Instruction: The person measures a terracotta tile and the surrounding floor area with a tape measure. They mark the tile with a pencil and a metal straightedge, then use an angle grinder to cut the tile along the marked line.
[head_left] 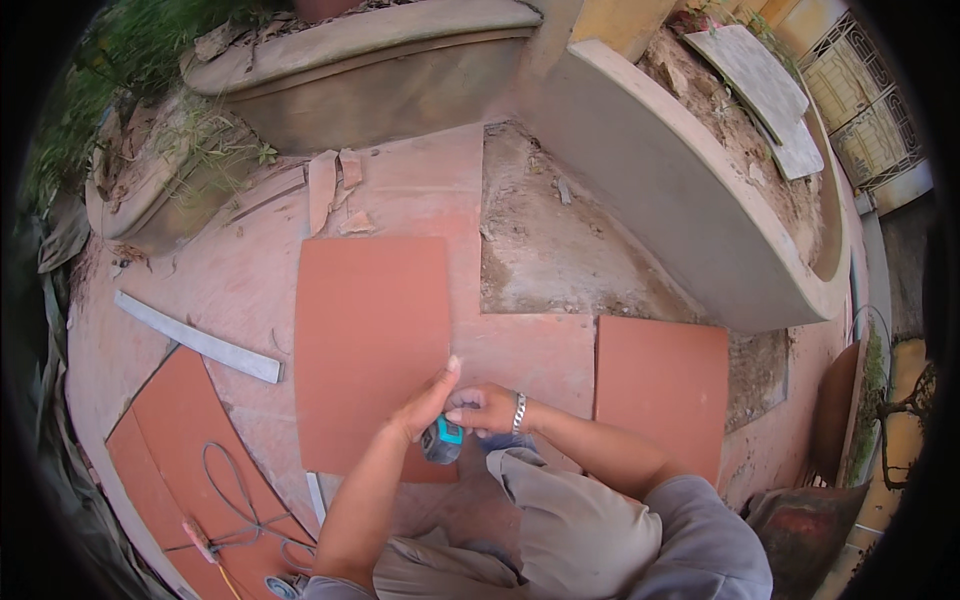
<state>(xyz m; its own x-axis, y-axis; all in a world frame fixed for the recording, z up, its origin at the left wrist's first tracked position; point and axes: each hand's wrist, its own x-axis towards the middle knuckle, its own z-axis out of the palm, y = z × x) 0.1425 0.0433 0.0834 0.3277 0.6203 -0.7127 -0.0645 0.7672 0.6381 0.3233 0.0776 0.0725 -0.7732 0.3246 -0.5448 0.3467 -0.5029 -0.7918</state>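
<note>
My left forearm came up from the lower edge, bare, angled toward the middle. The left hand [428, 402] sat with fingers bunched and the thumb sticking up. My right arm reached in from the right, elbow bent, a metal band on the wrist. The right hand [483, 408] curled loosely, fingertips meeting the left.

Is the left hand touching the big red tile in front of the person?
Touching. The head view shows the left hand lying on the red tile near its right edge, fingertips flat against it, no gap visible.
</note>
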